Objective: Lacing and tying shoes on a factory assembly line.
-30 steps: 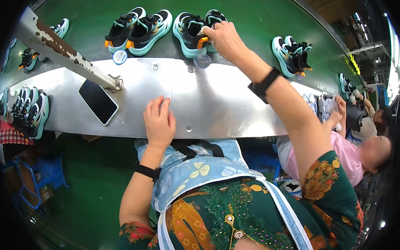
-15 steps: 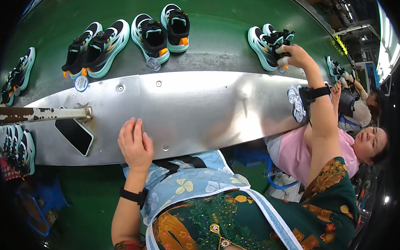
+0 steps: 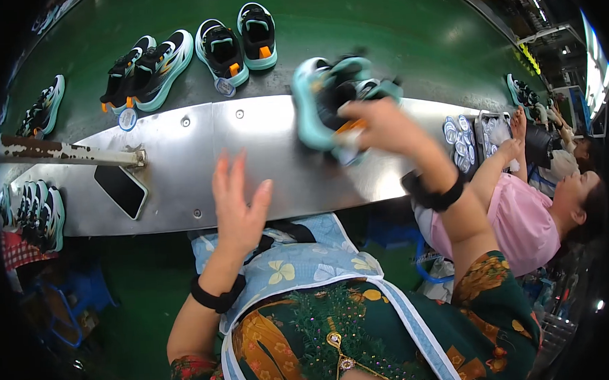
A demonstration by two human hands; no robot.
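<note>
Moved since half a second ago: the pair of teal shoes (image 3: 331, 97) has been lifted off the green belt (image 3: 379, 30) at the far right and is now carried over the middle of the steel table (image 3: 174, 162), blurred by motion.
Right hand (image 3: 383, 125): closed around the lifted pair from below, fingers wrapped on the heels; a black band is worn at the wrist.
Left hand (image 3: 237, 206): raised just above the near edge of the table, fingers spread wide, nothing held.
Lifted pair: held in the air, soles turned to the left, above the table and apart from it.
On the belt: two more pairs are seen, a black and teal pair (image 3: 146, 68) to the left and a pair with orange heel tabs (image 3: 240, 40) beside it, round tags lying at their heels.
On the table: a dark phone (image 3: 121, 191) lies flat at the left, just under a rusty bar (image 3: 65, 153) that juts in from the edge.
Left edge: a row of shoes (image 3: 37, 215) is stacked below the table.
Right side: a co-worker in pink (image 3: 523, 221) is seated close by, one arm stretched to a tray of round tags (image 3: 462, 142).
</note>
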